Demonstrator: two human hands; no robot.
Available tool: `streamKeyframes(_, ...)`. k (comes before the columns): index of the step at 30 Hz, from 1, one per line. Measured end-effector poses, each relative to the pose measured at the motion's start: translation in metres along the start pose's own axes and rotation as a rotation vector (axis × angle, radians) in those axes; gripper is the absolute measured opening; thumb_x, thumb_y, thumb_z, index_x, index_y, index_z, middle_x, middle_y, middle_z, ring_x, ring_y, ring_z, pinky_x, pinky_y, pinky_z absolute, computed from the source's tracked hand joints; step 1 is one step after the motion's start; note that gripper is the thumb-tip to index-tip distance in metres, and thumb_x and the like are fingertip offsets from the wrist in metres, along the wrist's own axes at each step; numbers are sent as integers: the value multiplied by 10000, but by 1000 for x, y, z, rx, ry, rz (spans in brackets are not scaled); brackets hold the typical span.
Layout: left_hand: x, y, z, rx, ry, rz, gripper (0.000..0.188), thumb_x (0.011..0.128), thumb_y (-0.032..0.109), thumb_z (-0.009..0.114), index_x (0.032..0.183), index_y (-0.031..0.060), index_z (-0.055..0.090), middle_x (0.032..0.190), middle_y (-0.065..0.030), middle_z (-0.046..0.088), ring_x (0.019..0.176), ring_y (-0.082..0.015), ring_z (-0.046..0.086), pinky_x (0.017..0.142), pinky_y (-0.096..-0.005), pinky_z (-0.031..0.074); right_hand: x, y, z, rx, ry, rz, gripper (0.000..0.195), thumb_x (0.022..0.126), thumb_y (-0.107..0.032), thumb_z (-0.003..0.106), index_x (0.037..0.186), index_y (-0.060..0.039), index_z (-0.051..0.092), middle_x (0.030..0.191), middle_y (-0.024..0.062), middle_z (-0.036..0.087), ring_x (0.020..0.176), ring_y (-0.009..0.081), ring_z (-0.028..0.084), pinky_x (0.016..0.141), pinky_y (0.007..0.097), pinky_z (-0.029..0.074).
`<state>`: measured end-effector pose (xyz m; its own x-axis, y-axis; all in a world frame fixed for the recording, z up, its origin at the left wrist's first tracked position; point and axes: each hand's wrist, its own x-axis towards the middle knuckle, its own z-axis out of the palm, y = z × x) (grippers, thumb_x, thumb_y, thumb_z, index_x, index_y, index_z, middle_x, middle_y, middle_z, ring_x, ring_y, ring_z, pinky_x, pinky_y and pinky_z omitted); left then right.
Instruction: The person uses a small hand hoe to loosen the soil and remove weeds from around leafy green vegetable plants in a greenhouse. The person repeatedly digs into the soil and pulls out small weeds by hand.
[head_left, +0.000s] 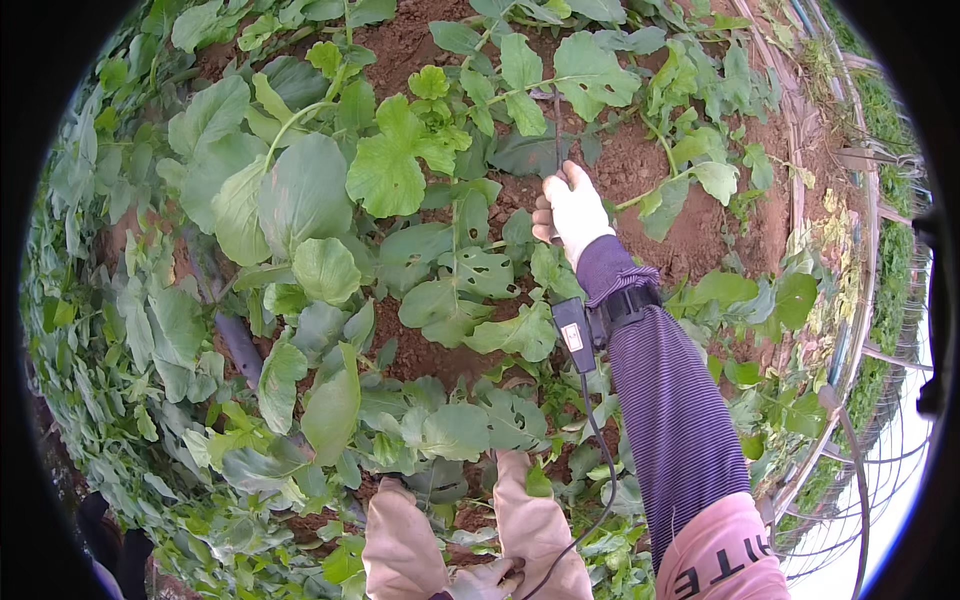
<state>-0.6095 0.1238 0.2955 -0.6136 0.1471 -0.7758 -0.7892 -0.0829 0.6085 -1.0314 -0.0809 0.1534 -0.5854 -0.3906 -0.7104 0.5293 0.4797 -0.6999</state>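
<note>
My right hand (576, 214), in a white glove that leaves the fingertips bare, reaches forward over the soil. It is shut around a thin dark rod (558, 127), which looks like the shaft of a small hand hoe. Leaves partly cover the metal at the rod's far end. Large leafy green plants (454, 259) grow just left of this hand, several leaves pitted with holes. At the lower edge my left hand (482, 582), gloved the same way, rests near my trouser legs; its fingers are partly hidden.
Reddish-brown soil (679, 240) shows between the plants. A dark hose or pipe (238, 346) runs through the leaves at left. A black box (574, 335) is strapped to my right wrist, its cable (600, 442) trailing down. Curved frame rails (862, 225) border the bed at right.
</note>
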Motion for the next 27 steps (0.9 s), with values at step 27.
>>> streamKeyframes(27, 13, 2, 10, 20, 321, 84, 191, 786, 292, 555, 890, 134, 579, 667, -145, 592, 604, -323, 591, 538, -453, 456, -111, 72, 20, -134, -142, 400, 513, 917, -240, 410, 1404, -198, 252, 644, -2, 449, 450, 86, 434, 393, 246, 433)
